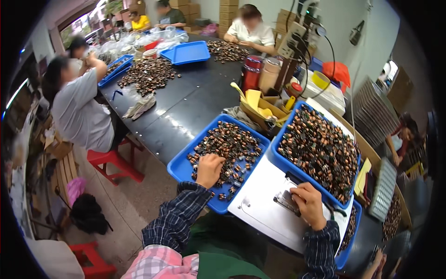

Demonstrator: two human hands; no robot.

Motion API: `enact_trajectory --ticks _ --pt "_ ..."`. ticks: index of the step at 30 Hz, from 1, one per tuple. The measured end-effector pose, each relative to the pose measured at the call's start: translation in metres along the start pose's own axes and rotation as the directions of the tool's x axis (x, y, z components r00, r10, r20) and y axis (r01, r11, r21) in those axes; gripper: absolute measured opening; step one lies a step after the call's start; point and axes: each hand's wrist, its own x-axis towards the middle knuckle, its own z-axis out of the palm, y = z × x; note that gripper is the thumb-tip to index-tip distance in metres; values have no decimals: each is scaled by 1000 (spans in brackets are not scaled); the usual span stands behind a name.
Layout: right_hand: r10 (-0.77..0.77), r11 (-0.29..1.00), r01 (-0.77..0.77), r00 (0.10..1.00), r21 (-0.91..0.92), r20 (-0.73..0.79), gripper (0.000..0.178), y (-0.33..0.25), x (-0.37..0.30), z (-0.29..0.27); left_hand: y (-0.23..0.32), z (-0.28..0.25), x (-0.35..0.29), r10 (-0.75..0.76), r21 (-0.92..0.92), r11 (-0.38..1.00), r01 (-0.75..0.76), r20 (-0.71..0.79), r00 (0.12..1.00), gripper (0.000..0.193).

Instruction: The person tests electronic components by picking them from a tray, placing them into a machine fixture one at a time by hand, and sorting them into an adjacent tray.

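While my left hand [210, 171] is down among the small copper-and-black cylindrical parts [227, 142] in a shallow blue plastic tray [179, 162], its fingers are bent over the pile, and I cannot tell whether they have closed on a piece. Patches of bare blue floor show between the parts there, so I judge this tray only partly filled. To its right, on a flat white panel [251, 204], sits a small silver metal fixture [284, 200]; my right hand [309, 204] is at its edge, thumb and fingers curled close together, though whether they pinch anything is hidden from me. Beyond, a deeper blue plastic bin [288, 162] is heaped with similar parts. Which lot is finished I cannot tell, but with both so full, much seems left to handle.
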Motion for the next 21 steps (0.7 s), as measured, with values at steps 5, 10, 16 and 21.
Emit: enact_trajectory --ticks 5,10,16,21 --pt "-47 998 48 998 -51 37 19 -4 2 2 -1 1 -4 -37 27 999 37 5 999 17" --pt "36 999 -36 999 -21 -3 18 -8 3 1 1 3 -4 -50 8 999 50 22 998 16" --pt "41 999 -41 999 3 -21 19 -7 4 2 2 3 -2 -69 -2 998 69 15 997 17" --pt "81 997 -82 997 -17 -6 17 -10 5 2 2 1 -3 -68 12 998 68 23 997 21"
